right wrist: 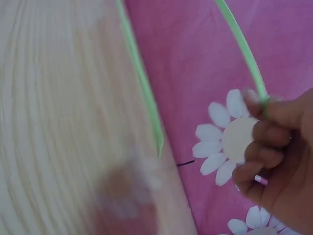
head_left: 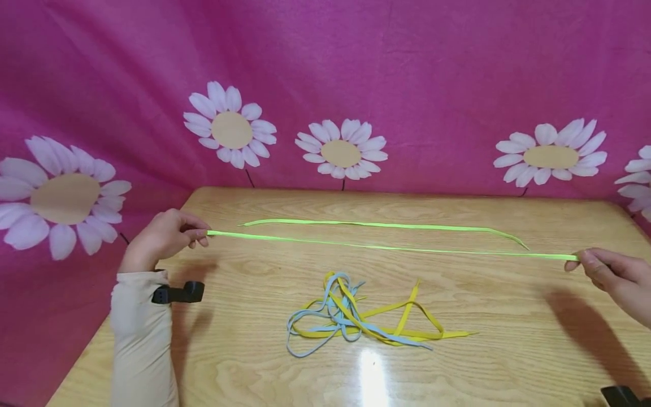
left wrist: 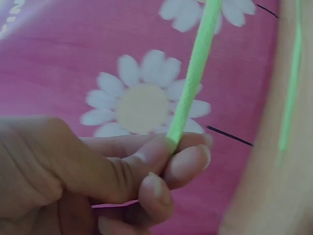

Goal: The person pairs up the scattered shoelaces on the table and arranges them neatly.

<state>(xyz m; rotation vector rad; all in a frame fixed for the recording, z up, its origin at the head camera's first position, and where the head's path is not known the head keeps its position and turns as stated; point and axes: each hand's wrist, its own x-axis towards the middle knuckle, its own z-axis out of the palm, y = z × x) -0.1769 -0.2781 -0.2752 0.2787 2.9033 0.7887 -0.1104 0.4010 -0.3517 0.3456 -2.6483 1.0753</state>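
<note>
"How was the green lace [head_left: 376, 247] held?"

"One end was pinched by the left hand [head_left: 170, 237], thumb against fingers, the other by the right hand [head_left: 620, 282]; no gap was left in either grip, and the span was drawn nearly straight."

"And its long axis?"

"It was held above the bench [head_left: 244, 350], roughly along the far edge. Just beyond, towards that edge, the loose lace [head_left: 376, 225] was seen almost parallel; neither hand could be called clearly nearer to it."
</note>
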